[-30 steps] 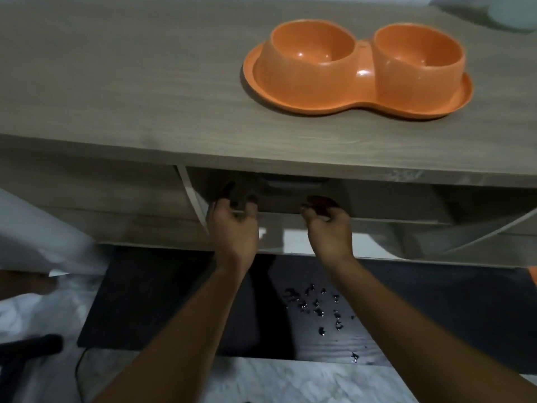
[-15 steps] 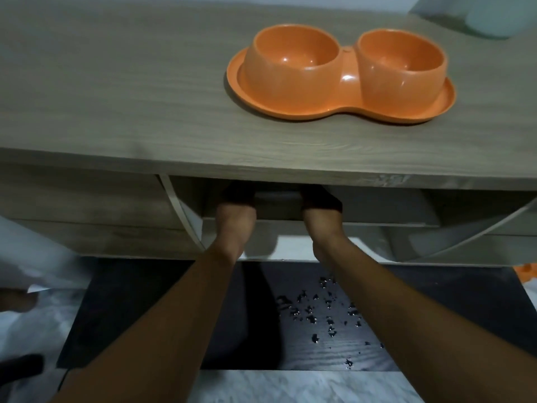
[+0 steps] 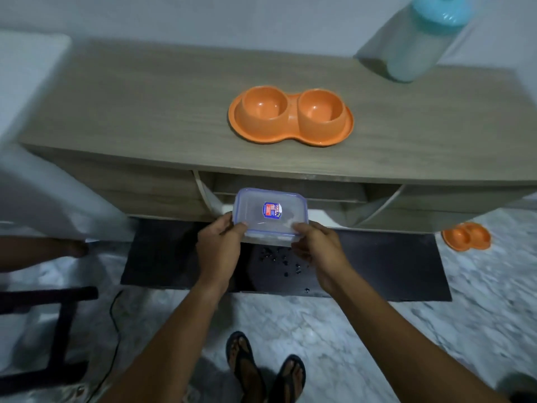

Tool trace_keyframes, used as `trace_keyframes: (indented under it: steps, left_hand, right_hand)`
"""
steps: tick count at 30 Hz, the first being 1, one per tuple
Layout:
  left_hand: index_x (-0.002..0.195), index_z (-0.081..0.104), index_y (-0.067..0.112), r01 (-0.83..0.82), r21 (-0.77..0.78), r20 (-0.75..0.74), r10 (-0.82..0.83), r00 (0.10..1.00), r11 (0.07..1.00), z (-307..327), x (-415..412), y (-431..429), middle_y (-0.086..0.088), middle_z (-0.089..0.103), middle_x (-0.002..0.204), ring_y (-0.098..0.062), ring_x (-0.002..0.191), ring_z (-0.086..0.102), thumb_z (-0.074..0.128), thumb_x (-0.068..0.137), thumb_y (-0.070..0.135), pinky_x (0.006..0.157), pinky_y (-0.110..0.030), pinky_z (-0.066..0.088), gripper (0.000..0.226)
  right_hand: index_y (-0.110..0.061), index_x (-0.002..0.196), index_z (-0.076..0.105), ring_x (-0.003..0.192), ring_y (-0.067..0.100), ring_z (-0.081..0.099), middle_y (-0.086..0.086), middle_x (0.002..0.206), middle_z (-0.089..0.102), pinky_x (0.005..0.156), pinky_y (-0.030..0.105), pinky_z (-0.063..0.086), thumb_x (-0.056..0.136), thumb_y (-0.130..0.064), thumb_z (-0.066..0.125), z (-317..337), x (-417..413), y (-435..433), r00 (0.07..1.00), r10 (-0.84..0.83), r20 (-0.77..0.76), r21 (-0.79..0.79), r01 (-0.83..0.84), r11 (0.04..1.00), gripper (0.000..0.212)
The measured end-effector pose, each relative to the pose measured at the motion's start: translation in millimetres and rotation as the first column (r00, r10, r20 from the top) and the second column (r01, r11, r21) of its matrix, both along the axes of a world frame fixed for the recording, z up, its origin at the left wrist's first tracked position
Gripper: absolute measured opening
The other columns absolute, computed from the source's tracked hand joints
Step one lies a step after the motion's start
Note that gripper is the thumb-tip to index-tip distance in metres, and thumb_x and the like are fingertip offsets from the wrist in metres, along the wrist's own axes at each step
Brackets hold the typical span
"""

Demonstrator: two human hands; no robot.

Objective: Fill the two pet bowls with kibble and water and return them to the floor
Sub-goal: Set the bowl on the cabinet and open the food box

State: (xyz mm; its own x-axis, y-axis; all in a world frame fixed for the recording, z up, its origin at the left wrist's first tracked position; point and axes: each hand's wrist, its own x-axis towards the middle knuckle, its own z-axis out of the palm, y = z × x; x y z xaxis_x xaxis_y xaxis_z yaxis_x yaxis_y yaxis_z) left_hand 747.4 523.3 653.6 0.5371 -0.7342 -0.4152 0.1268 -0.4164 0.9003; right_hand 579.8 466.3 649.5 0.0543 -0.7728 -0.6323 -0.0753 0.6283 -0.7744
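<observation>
Now both hands, left hand [image 3: 218,248] and right hand [image 3: 318,249], have drawn a clear lidded plastic container [image 3: 270,215] from the shelf, clamped on its corners; the empty orange double pet bowl [image 3: 291,119] waits on the wooden table [image 3: 145,112].

Double pet bowl [image 3: 290,120]: a single orange plastic moulding with two round, upright cups side by side on a shared flanged base, both cups empty, standing on the wooden table [image 3: 145,112] right of centre. Food container [image 3: 270,215]: a clear rectangular plastic box with a blue-edged clip lid, closed, bearing a small blue and red label at the lid's centre; it is held level in front of the table's lower opening, gripped at its near corners. Water bottle [image 3: 418,39]: a pale translucent cylinder with a turquoise cap, upright at the table's far right corner, blurred.
</observation>
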Motion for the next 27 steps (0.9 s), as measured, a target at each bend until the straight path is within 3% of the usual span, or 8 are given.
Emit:
trace_keyframes:
  steps: [2,5,8,13,16,18,24,27]
  left_hand:
    - [0.116,0.072,0.013,-0.007,-0.022,-0.027,0.007,1.0,1.0,25.9,0.6,5.7,0.002,0.076,0.097,-0.008,0.087,0.07,0.065,0.085,0.006,0.081,-0.027,0.055,0.032]
    - [0.106,0.069,0.015,-0.003,-0.03,-0.065,0.001,0.998,1.0,77.6,9.7,8.0,0.005,0.073,0.084,0.0,0.069,0.068,0.059,0.088,-0.006,0.062,-0.014,0.052,0.03]
    - [0.101,0.073,0.016,0.016,-0.029,-0.091,-0.018,0.996,0.999,111.8,30.7,-1.4,-0.003,0.074,0.086,-0.017,0.079,0.066,0.067,0.089,0.01,0.071,-0.028,0.052,0.015]
    - [0.102,0.073,0.011,0.005,-0.018,-0.025,-0.006,1.0,1.0,146.0,85.6,-37.4,-0.008,0.073,0.091,-0.018,0.081,0.068,0.073,0.087,0.021,0.075,-0.03,0.055,0.018]
    - [0.097,0.07,0.01,0.045,0.013,-0.165,-0.042,0.985,0.999,152.0,127.8,-63.8,-0.001,0.074,0.073,-0.006,0.058,0.069,0.067,0.09,0.011,0.055,-0.019,0.055,0.007]
    - [0.096,0.068,0.013,0.089,0.058,-0.243,-0.073,0.967,0.994,149.3,157.9,-85.2,0.005,0.072,0.062,-0.002,0.05,0.066,0.062,0.093,0.01,0.051,-0.016,0.053,0.007]
    - [0.089,0.065,0.017,0.187,0.107,-0.411,-0.128,0.903,0.976,128.5,244.9,-154.0,0.005,0.07,0.06,-0.007,0.062,0.064,0.056,0.096,0.01,0.061,-0.021,0.049,0.013]
    - [0.098,0.066,0.014,0.26,0.094,-0.462,-0.189,0.866,0.961,112.4,279.4,-184.1,-0.003,0.074,0.08,-0.011,0.068,0.07,0.054,0.097,0.006,0.056,-0.021,0.058,0.014]
  right_hand:
    - [-0.011,0.085,0.068,0.051,0.015,0.047,0.01,0.068,0.056,0.045,0.023,0.036,0.095,-0.026,0.069,23.3,-9.3,7.6,1.0,-0.004,0.012,-0.032,0.005,0.999,0.018]
    - [-0.008,0.087,0.073,0.062,0.021,0.056,0.012,0.077,0.065,0.056,0.027,0.046,0.093,-0.024,0.073,75.9,-10.3,3.4,0.998,0.027,0.059,-0.084,-0.022,0.996,0.017]
    - [-0.005,0.091,0.072,0.063,0.018,0.058,0.007,0.075,0.067,0.062,0.027,0.051,0.093,-0.019,0.072,111.0,6.9,-16.2,0.995,0.069,0.077,-0.09,-0.062,0.994,0.014]
    - [-0.009,0.092,0.066,0.061,0.015,0.054,0.004,0.075,0.06,0.061,0.027,0.048,0.095,-0.016,0.069,137.2,51.2,-51.2,0.976,0.059,0.211,0.074,-0.076,0.994,0.009]
    - [-0.012,0.085,0.063,0.061,0.012,0.053,0.0,0.071,0.055,0.056,0.023,0.049,0.093,-0.018,0.072,140.5,80.9,-75.0,0.939,0.027,0.343,0.229,-0.112,0.967,0.013]
    - [-0.012,0.083,0.063,0.058,0.011,0.054,0.0,0.067,0.056,0.052,0.022,0.051,0.091,-0.018,0.074,138.7,102.9,-93.0,0.926,0.002,0.377,0.287,-0.119,0.95,0.015]
    - [-0.01,0.08,0.061,0.064,0.012,0.052,0.002,0.071,0.053,0.045,0.018,0.052,0.092,-0.014,0.073,125.4,184.3,-147.2,0.939,-0.09,0.331,0.355,-0.035,0.934,0.018]
    - [-0.007,0.086,0.06,0.063,0.015,0.057,0.006,0.075,0.059,0.041,0.02,0.052,0.095,-0.01,0.069,113.5,225.2,-169.4,0.952,-0.189,0.241,0.343,0.099,0.934,0.013]
